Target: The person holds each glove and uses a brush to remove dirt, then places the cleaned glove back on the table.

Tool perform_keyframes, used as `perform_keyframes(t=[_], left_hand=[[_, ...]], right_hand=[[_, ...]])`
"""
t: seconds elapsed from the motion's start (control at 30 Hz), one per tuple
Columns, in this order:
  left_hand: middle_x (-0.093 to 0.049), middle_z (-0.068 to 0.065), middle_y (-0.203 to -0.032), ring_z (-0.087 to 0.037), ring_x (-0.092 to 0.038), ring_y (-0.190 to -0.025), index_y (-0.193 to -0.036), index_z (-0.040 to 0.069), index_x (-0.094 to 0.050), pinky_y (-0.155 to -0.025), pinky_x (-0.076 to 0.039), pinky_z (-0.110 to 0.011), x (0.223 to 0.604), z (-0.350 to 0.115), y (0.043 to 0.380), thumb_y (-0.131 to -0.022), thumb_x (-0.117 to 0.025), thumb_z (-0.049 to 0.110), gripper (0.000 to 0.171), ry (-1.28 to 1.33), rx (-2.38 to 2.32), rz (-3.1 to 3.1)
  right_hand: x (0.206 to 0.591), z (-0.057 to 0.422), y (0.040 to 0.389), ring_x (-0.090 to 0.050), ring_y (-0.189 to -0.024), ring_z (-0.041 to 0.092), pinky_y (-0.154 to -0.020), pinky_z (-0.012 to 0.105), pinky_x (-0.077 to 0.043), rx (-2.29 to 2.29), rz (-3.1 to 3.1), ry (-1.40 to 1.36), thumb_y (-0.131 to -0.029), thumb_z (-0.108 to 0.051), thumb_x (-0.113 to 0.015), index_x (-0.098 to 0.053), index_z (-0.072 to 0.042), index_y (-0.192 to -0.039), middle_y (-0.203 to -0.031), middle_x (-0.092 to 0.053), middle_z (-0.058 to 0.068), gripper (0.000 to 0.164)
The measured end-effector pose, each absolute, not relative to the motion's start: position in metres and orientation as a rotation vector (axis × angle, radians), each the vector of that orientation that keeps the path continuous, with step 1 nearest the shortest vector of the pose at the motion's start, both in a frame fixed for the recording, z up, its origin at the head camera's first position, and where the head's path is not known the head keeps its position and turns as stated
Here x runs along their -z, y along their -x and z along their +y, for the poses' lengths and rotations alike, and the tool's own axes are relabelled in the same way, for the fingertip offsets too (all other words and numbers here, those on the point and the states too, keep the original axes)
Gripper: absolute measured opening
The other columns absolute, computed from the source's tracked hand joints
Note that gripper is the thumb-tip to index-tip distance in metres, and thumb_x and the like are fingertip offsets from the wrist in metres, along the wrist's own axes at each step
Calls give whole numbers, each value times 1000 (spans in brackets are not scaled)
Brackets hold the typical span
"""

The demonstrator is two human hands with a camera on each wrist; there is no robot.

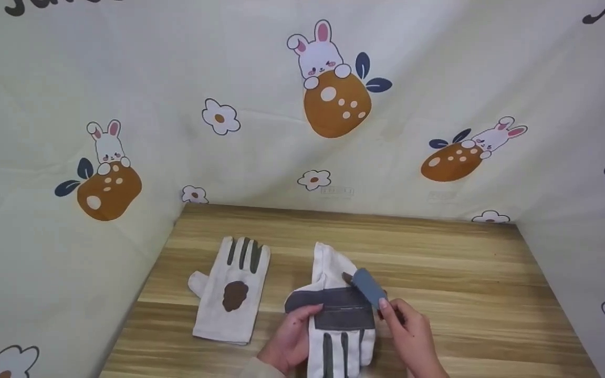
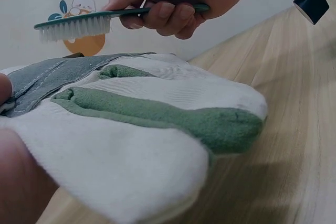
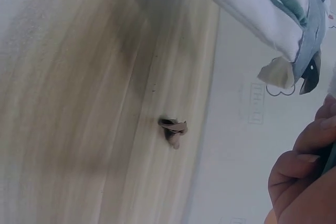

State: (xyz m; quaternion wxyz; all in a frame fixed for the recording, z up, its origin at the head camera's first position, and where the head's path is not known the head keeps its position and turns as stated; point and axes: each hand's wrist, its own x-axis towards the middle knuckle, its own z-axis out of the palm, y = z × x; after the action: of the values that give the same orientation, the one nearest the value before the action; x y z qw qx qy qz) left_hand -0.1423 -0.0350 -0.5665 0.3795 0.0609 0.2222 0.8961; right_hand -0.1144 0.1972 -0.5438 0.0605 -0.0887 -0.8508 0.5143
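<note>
A white work glove [image 1: 329, 273] with a dark grey band and green strips between its fingers is raised off the table, finger end toward me. My left hand [image 1: 293, 336] grips its left side, thumb over the grey band. My right hand [image 1: 413, 328] holds a brush [image 1: 369, 287] by its handle, at the glove's right side. White bristles [image 2: 76, 29] face down in the left wrist view, close above the glove. Beside the brush head, a brown piece [image 1: 347, 278] shows at the glove's cuff part, partly covered by the brush.
A second white glove [image 1: 210, 315] with a brown patch [image 1: 236, 295] lies flat to the left on the wooden table [image 1: 439, 252]. A small crumpled brown scrap [image 3: 173, 131] appears on the wood in the right wrist view. Printed cloth walls [image 1: 260, 163] enclose the table.
</note>
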Motion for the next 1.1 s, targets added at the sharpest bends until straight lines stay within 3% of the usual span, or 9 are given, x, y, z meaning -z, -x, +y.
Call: perform_keyframes(t=[0.3,0.63,1.1], left_hand=[[-40,-19,-137,-29,-35,-127,-141,-5,-21,-107,-25,-39,566,-33,143,-94,-36,15,53,-118,-2280,566],[-47,-18,-130,-29,-39,-124,-131,-2,-41,-107,-25,-39,574,-32,143,-94,-33,16,42,-175,-2260,595],[-44,-20,-133,-29,-37,-125,-138,-6,-27,-107,-26,-38,571,-34,141,-93,-37,14,50,-87,-2270,582]], right_hand=[[543,184,110,-46,-53,8,-49,22,-38,-1273,-2734,107,-87,-54,-48,-58,-25,-75,-56,-48,-10,33],[550,190,111,-46,-54,9,-50,23,-37,-1190,-2753,164,-86,-56,-47,-59,-23,-76,-57,-48,-9,37],[556,200,110,-43,-52,10,-48,23,-36,-1226,-2738,230,-86,-56,-47,-57,-22,-72,-57,-47,-7,38]])
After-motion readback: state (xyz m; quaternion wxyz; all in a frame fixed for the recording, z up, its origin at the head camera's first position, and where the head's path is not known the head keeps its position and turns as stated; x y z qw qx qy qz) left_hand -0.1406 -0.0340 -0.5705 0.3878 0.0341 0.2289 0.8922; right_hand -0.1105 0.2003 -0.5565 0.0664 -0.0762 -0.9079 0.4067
